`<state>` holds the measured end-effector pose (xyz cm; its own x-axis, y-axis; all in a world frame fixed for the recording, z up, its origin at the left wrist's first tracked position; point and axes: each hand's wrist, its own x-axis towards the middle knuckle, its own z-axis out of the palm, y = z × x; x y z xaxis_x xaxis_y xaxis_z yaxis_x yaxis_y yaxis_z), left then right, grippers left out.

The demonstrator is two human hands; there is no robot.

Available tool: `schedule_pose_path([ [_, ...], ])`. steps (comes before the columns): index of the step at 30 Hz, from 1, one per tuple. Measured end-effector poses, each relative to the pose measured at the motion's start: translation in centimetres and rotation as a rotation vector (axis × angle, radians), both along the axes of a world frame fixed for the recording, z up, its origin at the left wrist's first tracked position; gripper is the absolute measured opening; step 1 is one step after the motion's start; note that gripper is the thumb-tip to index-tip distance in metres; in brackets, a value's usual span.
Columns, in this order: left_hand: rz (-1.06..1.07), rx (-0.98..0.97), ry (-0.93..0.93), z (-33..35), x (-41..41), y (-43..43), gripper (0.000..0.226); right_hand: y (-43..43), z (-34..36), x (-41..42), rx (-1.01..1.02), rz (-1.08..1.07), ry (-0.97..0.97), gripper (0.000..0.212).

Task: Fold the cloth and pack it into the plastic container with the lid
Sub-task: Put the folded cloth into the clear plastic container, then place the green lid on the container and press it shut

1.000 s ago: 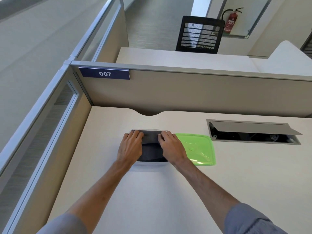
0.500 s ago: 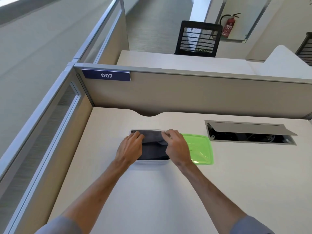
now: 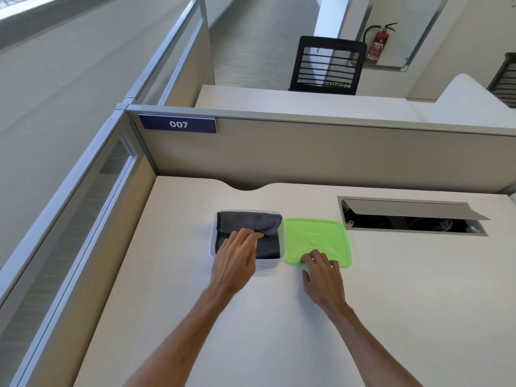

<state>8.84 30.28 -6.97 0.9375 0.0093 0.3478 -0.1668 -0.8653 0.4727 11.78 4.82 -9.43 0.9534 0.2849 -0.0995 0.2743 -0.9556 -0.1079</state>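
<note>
Left grip (image 3: 236, 256) on cloth (image 3: 251, 224), beige desk (image 3: 391, 289)

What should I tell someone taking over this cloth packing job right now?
Left hand: resting flat on the grey cloth, pressing it down, nothing gripped.
Right hand: fingertips on the near edge of the green lid, not yet lifting it.
The cloth is folded and sits inside the clear container. The lid lies flat on the desk, right beside the container.
Done: folding and packing.
Left: pick up the lid and close the container.
</note>
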Motion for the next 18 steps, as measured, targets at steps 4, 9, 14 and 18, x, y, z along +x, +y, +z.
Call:
schedule_pose_path([
  [4,-0.071,-0.023,0.037,-0.1,-1.4,-2.6,0.037,-0.2,0.3,0.1,-0.028,0.009,0.016,0.022],
  [9,-0.180,0.017,0.063,-0.6,-2.5,-4.4,0.046,-1.0,1.1,-1.2,-0.005,0.045,0.043,0.017],
  [14,-0.276,-0.046,0.119,0.0,-2.3,-5.6,0.068,-2.8,3.1,-2.7,0.063,0.087,0.020,0.016],
  [18,-0.411,-0.043,0.276,0.1,-2.6,-6.2,0.076,-3.7,5.5,-3.4,0.075,0.136,0.012,0.019],
])
